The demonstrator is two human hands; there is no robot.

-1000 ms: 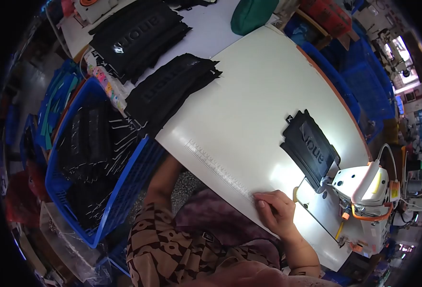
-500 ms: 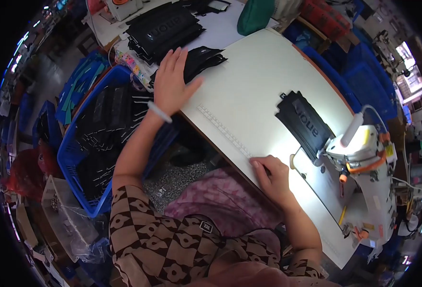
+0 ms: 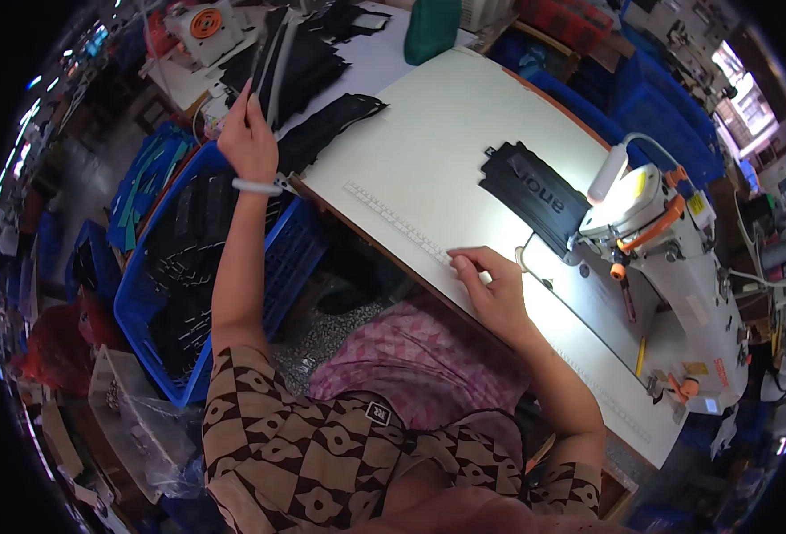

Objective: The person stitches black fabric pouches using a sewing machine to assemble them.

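My left hand (image 3: pixel 251 142) is closed on a black fabric panel (image 3: pixel 274 67), raised on edge at the far left of the table, its pale strip showing. Below it is a stack of black panels (image 3: pixel 313 76); another black fabric pile (image 3: pixel 332 125) lies on the table's left corner. My right hand (image 3: pixel 495 289) rests at the front edge of the white table (image 3: pixel 411 160), fingers loosely curled, nothing visible in them. To its right, a black panel with grey lettering (image 3: pixel 535 196) lies flat, one end at the needle area of the sewing machine (image 3: pixel 647 214).
A blue basket (image 3: pixel 126 303) full of black pieces stands left of my lap. A printed ruler strip (image 3: pixel 397 218) runs along the table's front. A green cloth-like item (image 3: pixel 431 31) sits at the back, and blue crates (image 3: pixel 669 111) stand beyond the table.
My left hand has gone from lying spread on the black fabric to gripping a panel and lifting it up. My right hand stays at the table edge. The view has shifted slightly.
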